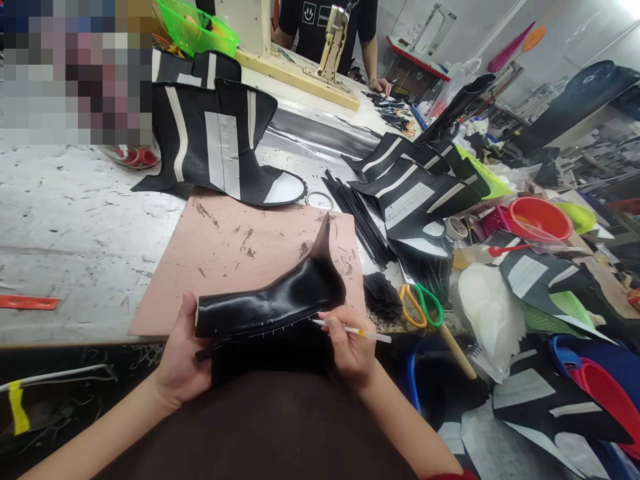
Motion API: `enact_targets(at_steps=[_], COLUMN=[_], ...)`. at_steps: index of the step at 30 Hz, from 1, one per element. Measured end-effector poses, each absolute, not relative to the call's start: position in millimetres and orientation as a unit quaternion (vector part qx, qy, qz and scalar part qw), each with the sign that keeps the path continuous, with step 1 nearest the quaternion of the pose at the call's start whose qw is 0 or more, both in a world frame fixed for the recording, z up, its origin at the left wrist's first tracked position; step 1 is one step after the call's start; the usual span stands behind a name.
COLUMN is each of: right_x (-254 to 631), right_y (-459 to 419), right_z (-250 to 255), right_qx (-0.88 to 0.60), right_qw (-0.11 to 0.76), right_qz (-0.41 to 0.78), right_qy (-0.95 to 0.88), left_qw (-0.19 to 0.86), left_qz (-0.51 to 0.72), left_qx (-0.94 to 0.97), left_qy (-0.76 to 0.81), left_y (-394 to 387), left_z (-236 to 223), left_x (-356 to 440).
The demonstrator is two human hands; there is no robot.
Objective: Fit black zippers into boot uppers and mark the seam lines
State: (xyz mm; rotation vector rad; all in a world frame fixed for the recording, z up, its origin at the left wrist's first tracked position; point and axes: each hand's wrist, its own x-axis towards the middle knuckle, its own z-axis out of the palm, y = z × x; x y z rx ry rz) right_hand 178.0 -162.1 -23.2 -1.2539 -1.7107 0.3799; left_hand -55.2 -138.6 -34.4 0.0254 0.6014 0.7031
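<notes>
along the near edge of the desk [75, 233], in the head view, we have a glossy black boot piece [300, 287] lying on its side, partly over the pink mat [240, 233] and partly toward our lap, its pointed tip aimed away from us. our left hand [183, 367] holds the shaft end, thumb up beside the rim and fingers reaching underneath, where we cannot see them fully; we judge that this steadies the piece and keeps the long seam edge turned our way. our right hand [353, 347] pinches a slim pale pen [353, 330] between thumb and fingers, its tip just beside that edge, where small white ticks run in a row; holding it low and near the tip probably gives us finer control. dark flat panels [223, 133] with pale strips lie beyond the mat, and a bundle of thin black strips [357, 217] sits to its right, probably kept off the mat to leave us working room. scissors [417, 289] with yellow and green handles rest at the desk's edge, right of our pen, seemingly within easy reach. as for the boot piece, it spans between our hands: its shaft end is against the left one, its broader part just beyond the right one's fingers.
</notes>
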Motion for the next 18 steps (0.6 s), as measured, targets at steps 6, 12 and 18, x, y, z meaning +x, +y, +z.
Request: enact_targets(at_steps=[6,12,18], right_x=[182.2,181.4,181.5], right_y=[-163.6,-162.5,-162.4], right_z=[-25.7,-23.2,-22.1], right_qx=[-0.527,-0.529,-0.527], right_qw=[0.492,0.482,0.482], right_qz=[0.145,0.13,0.129], right_qy=[-0.678,-0.687,-0.689], left_qw=[0.893,0.897,0.895], left_qz=[0.346,0.344,0.341], left_qx=[0.011,0.025,0.008], left_qy=[0.288,0.278,0.287], left_y=[-138.2,-136.9,-139.1], left_z=[-35.2,-28.2,-36.9], left_x=[-55.1,-51.5,-55.9])
